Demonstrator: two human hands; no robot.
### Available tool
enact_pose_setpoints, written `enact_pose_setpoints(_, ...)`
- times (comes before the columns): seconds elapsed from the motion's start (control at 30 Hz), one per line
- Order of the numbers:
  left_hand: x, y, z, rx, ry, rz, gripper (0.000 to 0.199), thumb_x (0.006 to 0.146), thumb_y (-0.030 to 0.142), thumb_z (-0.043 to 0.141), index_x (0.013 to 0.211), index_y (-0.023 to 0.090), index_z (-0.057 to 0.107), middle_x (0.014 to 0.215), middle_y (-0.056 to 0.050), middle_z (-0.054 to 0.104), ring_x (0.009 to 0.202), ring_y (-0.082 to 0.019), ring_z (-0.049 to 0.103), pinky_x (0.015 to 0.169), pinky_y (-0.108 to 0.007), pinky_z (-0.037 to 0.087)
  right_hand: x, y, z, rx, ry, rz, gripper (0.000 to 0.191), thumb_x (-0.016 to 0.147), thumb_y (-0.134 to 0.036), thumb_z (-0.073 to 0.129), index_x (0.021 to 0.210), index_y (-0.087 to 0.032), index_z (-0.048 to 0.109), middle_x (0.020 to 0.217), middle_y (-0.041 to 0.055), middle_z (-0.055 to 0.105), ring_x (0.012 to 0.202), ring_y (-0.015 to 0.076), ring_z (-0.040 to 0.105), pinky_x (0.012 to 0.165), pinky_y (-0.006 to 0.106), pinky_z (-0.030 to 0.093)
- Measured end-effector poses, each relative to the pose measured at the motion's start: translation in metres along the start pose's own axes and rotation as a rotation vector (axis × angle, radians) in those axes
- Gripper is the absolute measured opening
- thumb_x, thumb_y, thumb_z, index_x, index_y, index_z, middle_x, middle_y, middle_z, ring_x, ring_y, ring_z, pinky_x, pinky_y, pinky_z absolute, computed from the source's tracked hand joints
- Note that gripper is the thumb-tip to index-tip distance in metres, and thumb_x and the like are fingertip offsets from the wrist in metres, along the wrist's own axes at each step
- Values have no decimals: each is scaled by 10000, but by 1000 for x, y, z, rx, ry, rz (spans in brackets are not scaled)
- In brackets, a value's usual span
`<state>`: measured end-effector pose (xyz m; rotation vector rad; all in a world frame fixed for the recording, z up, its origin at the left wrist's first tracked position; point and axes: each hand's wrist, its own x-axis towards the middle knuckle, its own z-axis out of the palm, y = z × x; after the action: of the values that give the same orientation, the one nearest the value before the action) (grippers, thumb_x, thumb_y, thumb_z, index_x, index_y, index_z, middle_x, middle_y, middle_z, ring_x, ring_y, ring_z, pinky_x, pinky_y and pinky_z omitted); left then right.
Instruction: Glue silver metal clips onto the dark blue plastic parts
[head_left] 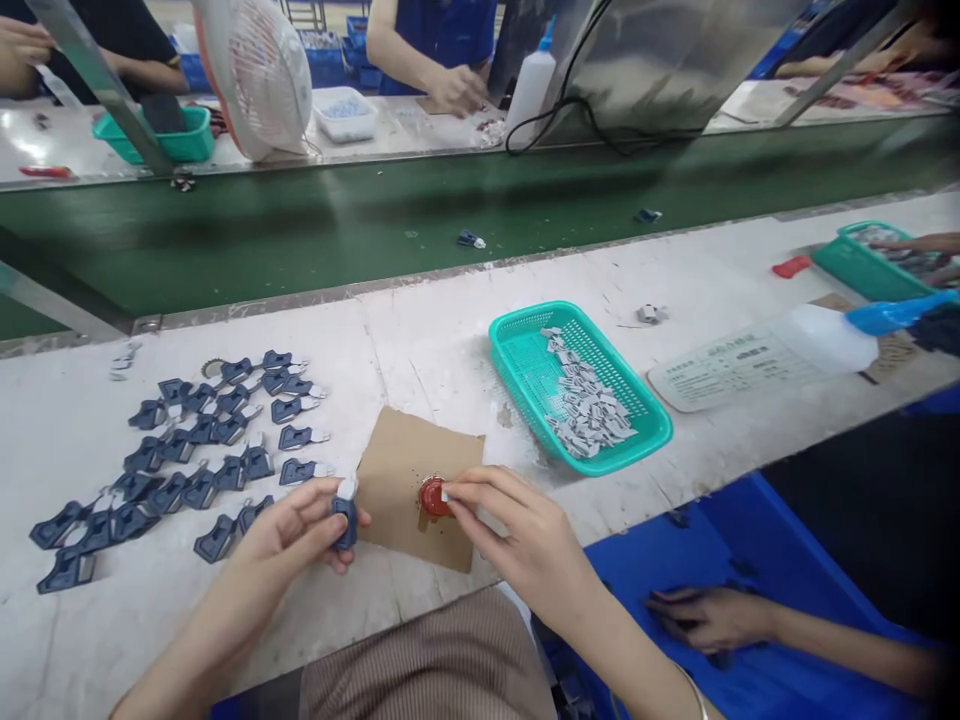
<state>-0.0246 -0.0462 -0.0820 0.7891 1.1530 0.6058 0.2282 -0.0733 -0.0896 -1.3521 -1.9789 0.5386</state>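
My left hand (296,535) is closed around a dark blue plastic part (344,522), whose pale tip points up. The fingertips of my right hand (529,535) pinch a small light-grey piece (445,493) at a round red dish (431,500), which looks like a bottle cap with something red in it. Under the dish lies a brown cardboard piece (394,450) with dark specks. Several more dark blue parts (201,428), many with pale tips, are spread in rough rows left of my hands. Small grey pieces (596,420) lie heaped in a green basket (517,385) beyond my right hand.
A white bottle (817,340) with a blue nozzle lies on its side at right. A co-worker's hand (709,615) reaches into a blue bin (757,540) below the table edge. Across a green channel (337,230) stand a fan (262,80) and another person's hand (457,90).
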Motion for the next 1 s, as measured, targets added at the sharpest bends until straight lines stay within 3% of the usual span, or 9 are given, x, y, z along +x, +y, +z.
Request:
enact_pose_setpoints(0.17,-4,-31,14,-91,101,51,323,780,418,745,1023,209,702,1052,-69,721,883,-205,694,763,-277,561,5,-2,9,-81,-59,-19,141,957,-127,528,969,-178,658,936,80,658,856,189,625,741,325,552)
enact_pose_setpoints(0.37,-2,-41,33,-193,267,78,343,733,374,787,1001,178,701,981,-81,752,823,-183,689,581,-204,511,2,-2,10,-77,-56,-17,134,959,-123,526,952,-169,652,928,78,650,860,183,612,752,319,540)
enact_pose_setpoints(0.5,1,-38,43,-227,214,108,308,724,346,797,962,177,702,997,-84,752,878,-191,695,636,-212,532,2,-2,11,-83,-53,-23,134,963,-129,521,971,-174,647,933,77,646,865,185,608,747,315,536)
enact_pose_setpoints(0.8,0,-32,60,-251,190,174,208,737,287,783,901,193,698,952,-37,735,813,-145,694,701,-207,531,0,0,10,-78,-84,-13,172,970,-133,499,978,-158,669,919,87,643,859,191,591,744,329,527)
enact_pose_setpoints(0.9,1,-31,65,-255,183,200,202,739,275,783,899,188,696,950,-39,736,806,-143,699,705,-208,535,5,1,6,51,-83,84,187,960,-153,520,965,-178,705,918,82,651,877,194,610,769,345,524)
enact_pose_setpoints(1.0,4,-30,70,-257,174,239,182,747,264,778,886,181,695,941,-36,736,778,-138,702,677,-204,544,12,-2,0,362,-39,293,131,915,-212,608,912,-208,739,914,64,685,886,186,647,803,338,532)
